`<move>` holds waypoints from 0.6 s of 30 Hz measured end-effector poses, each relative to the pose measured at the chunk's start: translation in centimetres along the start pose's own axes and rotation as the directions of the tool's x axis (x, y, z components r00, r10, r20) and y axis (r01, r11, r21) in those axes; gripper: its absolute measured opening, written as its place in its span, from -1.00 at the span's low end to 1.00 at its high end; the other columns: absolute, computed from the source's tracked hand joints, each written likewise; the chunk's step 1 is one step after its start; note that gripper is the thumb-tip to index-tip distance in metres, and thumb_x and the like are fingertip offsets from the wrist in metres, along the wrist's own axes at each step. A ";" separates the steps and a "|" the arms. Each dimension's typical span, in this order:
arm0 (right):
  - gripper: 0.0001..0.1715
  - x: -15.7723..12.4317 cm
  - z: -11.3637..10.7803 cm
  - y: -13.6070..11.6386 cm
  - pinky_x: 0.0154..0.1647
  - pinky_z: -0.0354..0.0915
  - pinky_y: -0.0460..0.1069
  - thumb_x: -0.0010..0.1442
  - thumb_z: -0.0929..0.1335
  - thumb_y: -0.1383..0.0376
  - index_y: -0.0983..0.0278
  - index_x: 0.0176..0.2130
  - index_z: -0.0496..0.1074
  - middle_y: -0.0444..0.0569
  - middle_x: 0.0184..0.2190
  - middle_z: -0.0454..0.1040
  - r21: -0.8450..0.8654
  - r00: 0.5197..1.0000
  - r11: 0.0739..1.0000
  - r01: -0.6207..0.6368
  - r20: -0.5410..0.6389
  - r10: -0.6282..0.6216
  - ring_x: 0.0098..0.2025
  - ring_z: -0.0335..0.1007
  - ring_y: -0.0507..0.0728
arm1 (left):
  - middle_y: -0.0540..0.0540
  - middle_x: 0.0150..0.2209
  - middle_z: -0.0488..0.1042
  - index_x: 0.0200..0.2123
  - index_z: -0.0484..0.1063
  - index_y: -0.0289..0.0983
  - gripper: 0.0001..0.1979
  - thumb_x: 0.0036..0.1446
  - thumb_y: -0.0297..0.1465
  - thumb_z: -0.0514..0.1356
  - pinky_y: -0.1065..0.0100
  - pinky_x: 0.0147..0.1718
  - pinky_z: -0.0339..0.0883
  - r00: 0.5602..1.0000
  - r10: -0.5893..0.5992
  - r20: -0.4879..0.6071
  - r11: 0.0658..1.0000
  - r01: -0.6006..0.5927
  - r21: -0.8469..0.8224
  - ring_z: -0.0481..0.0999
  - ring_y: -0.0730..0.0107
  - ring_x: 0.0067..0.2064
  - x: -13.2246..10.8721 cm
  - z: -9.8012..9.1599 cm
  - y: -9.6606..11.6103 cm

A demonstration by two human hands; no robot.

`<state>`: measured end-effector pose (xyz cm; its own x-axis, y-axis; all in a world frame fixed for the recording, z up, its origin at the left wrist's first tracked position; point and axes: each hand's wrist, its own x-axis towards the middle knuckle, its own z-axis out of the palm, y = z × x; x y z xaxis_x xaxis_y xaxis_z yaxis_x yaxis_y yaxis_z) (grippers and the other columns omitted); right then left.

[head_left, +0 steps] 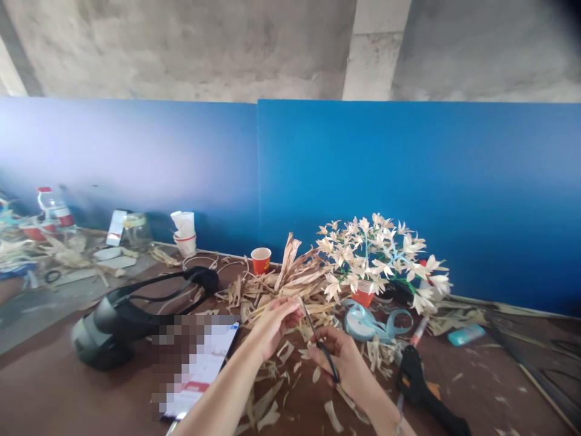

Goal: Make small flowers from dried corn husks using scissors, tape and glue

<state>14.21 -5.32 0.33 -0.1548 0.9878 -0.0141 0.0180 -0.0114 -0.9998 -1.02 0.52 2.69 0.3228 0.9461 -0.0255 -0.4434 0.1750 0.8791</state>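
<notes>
My right hand (342, 357) is wrapped round dark-handled scissors (327, 358), whose blades point up and left toward my other hand. My left hand (278, 321) is closed in a pinch close to the blade tips; a pale sliver shows at its fingertips, too small to make out. Behind both hands lies a heap of dried corn husks (302, 275), with cut scraps (285, 351) scattered beneath them. To the right of the heap, cream husk flowers (374, 251) on green stems stand in an orange paper cup (363, 293).
A glue gun (415, 387) lies at right, near a roll of light blue ribbon (363, 321) and a teal packet (466, 335). On the left are a phone (204, 363) and a black-and-grey strapped device (109, 330). A red cup (261, 260) stands near the blue partition (408, 163).
</notes>
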 end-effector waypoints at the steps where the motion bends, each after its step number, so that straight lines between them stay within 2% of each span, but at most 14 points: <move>1: -0.50 0.0 0.0 0.1 -0.81 -0.02 -0.22 -0.19 0.46 0.04 0.29 -0.36 0.27 -0.33 -0.73 0.15 -0.002 1.000 1.000 0.001 0.003 -0.001 -0.77 -0.04 -0.15 | -0.01 -0.52 0.42 -0.52 0.39 -0.34 -0.81 -0.14 -0.34 0.30 0.50 -0.46 0.22 1.000 -0.010 0.010 1.000 0.010 0.001 0.39 0.53 -0.46 0.0 0.0 -0.1; 14: -0.56 -0.1 -0.2 0.2 -0.80 -0.01 -0.21 -0.14 0.45 0.08 0.29 -0.36 0.28 -0.33 -0.74 0.15 -0.016 0.999 1.000 0.008 0.031 -0.008 -0.75 -0.04 -0.13 | 0.00 -0.57 0.41 -0.57 0.42 -0.35 -0.82 -0.20 -0.37 0.33 0.50 -0.47 0.19 1.000 -0.022 0.014 1.000 0.023 -0.003 0.36 0.55 -0.52 0.3 -0.6 -0.1; 18: -0.57 -0.3 -0.3 -0.5 -0.81 -0.02 -0.22 -0.14 0.45 0.10 0.29 -0.38 0.28 -0.33 -0.75 0.14 -0.027 0.997 0.999 -0.024 0.071 0.025 -0.76 -0.04 -0.14 | 0.00 -0.59 0.42 -0.59 0.40 -0.35 -0.80 -0.22 -0.36 0.34 0.50 -0.51 0.16 0.998 -0.036 0.049 0.997 0.032 0.067 0.34 0.57 -0.56 0.4 -1.0 0.2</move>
<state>14.55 -5.61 0.82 -0.2242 0.9737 -0.0406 0.0487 -0.0304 -0.9984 -1.86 1.21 2.37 0.3789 0.9248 -0.0336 -0.3756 0.1868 0.9078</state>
